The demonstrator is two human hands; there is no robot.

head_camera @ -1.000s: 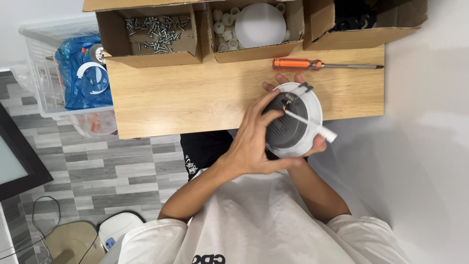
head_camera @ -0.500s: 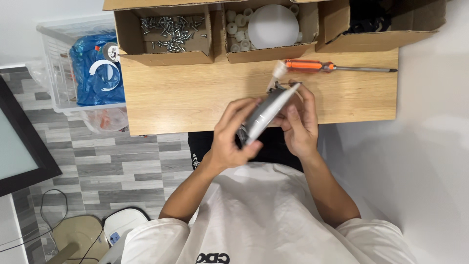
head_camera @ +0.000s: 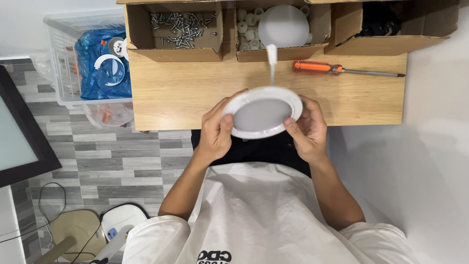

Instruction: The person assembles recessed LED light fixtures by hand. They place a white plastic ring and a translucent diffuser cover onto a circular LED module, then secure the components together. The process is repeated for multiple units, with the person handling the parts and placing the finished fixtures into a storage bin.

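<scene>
Both hands — left hand [head_camera: 215, 132], right hand [head_camera: 308, 129] — grip round white lamp [head_camera: 262, 112] below brown cardboard boxes [head_camera: 173, 29].

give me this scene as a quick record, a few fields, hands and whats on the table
left hand: left hand grips the left rim of the round white light panel
right hand: right hand grips its right rim
panel: flat face up, held above the near table edge, a white lead running from its far side
table: wooden table
tool: orange-handled screwdriver lying beyond the panel, untouched
boxes: box of screws, box of white parts, box of dark parts along the far edge
beside table: clear bin with a blue bag
</scene>
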